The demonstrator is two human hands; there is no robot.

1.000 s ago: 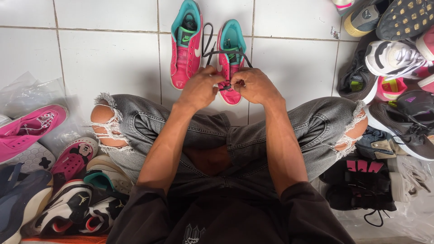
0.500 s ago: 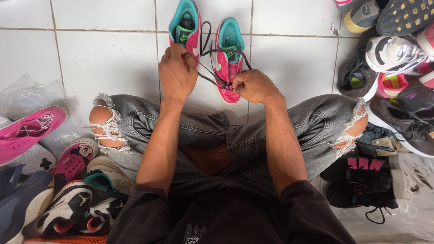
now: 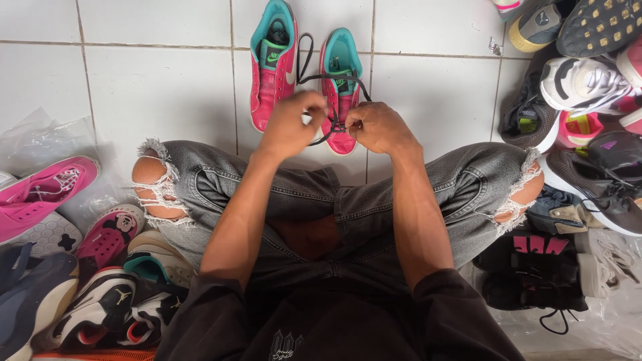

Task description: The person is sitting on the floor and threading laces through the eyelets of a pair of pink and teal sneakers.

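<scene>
Head view: person seated cross-legged on white tiled floor. Left hand and right hand are close together, each pinched on the dark shoelace, which loops up between the two pink-and-teal shoes; the right shoe of that pair lies just beyond the knuckles. Lace judged thin, limp and light, liable to slip through fingers; best gripped near its ends. Shoes look light and semi-stiff, best taken by heel or sides. Heaps of other shoes flank both knees.
</scene>
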